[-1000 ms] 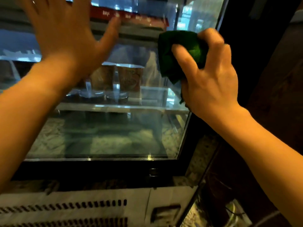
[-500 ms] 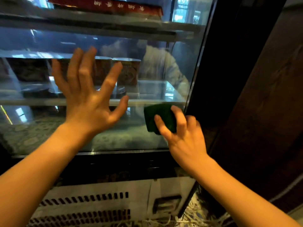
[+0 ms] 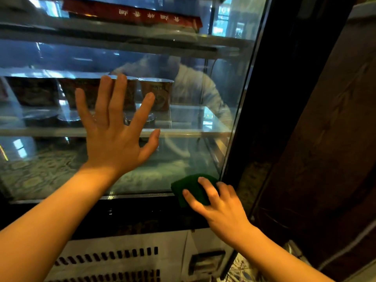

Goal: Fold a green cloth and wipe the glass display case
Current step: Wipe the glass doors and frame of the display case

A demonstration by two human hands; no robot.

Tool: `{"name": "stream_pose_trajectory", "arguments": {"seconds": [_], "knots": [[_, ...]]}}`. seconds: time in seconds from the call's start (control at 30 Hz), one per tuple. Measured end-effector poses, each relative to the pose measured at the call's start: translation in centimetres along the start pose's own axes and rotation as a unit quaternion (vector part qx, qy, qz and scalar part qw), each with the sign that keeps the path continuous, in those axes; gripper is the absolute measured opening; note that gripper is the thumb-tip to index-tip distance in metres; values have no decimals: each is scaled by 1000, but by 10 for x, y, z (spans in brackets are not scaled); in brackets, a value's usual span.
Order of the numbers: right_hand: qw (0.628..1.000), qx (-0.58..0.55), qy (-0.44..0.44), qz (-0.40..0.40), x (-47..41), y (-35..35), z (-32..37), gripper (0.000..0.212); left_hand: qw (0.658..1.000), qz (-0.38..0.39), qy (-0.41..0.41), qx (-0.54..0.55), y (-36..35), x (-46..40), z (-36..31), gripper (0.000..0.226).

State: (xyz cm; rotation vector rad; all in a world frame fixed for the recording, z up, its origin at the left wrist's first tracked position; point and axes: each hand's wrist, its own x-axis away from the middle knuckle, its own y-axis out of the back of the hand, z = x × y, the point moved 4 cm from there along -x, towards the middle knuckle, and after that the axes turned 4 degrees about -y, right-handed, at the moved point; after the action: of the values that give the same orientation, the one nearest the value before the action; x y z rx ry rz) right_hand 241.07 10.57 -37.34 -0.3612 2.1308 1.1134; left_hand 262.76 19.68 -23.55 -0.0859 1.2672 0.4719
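The glass display case (image 3: 195, 163) fills most of the view, its front pane running from the top edge down to a metal strip above a dark band, with a black vertical frame (image 3: 262, 98) closing its right side. Beside that frame stands a dark wooden panel (image 3: 329, 139). Under the glass sits a pale vented base panel (image 3: 114, 261) with rows of slots. Inside the case, a glass shelf (image 3: 183, 132) carries a row of brown paper cups (image 3: 156, 94) with silver rims, and a red box with pale lettering (image 3: 146, 15) lies on the shelf above. A reflection of a person in a light top shows faintly in the pane. The left hand (image 3: 114, 143) is laid flat against the glass near the middle, fingers straight and spread wide, thumb pointing right. The right hand (image 3: 219, 208) is at the lower right corner of the pane, its fingers curved over the folded green cloth (image 3: 191, 187) and pressing it onto the glass where the pane meets the bottom strip, just beside the black frame.
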Motion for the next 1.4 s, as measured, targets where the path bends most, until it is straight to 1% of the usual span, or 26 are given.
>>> {"name": "stream_pose_trajectory", "arguments": {"seconds": [0.17, 0.27, 0.37, 0.5, 0.57, 0.7, 0.87, 0.93, 1.03, 1.13, 1.3, 1.4], "knots": [[993, 29, 113, 24, -21, 7, 1, 49, 1000, 1, -7, -5, 1, -1, 0, 68], [989, 47, 144, 5, -48, 18, 1, 51, 1000, 9, -8, 7, 4, -2, 0, 58], [986, 62, 155, -18, -79, 38, -6, 54, 999, 15, 9, 34, 10, -3, 0, 52], [985, 95, 119, -79, -124, 78, -37, 52, 995, -17, 28, 97, 20, -6, 6, 52], [983, 109, 100, -108, -148, 101, -56, 53, 994, -36, 34, 102, 26, -10, 14, 53], [975, 133, 63, -166, -194, 145, -93, 59, 995, -60, 57, 54, 35, -22, 45, 52], [965, 151, -27, -214, -243, 181, -121, 58, 991, -62, 116, 26, 44, -30, 82, 52], [963, 150, -62, -213, -257, 190, -127, 63, 990, -63, 124, 24, 46, -30, 90, 49], [962, 157, -86, -207, -264, 192, -128, 67, 989, -61, 134, 11, 47, -28, 102, 49], [962, 154, -94, -204, -264, 190, -128, 64, 988, -45, 150, 0, 44, -27, 108, 52], [961, 150, -126, -193, -264, 184, -119, 62, 989, -46, 140, -18, 41, -26, 107, 52], [962, 146, -124, -193, -267, 180, -102, 59, 989, -48, 136, -29, 40, -25, 108, 51]]}}
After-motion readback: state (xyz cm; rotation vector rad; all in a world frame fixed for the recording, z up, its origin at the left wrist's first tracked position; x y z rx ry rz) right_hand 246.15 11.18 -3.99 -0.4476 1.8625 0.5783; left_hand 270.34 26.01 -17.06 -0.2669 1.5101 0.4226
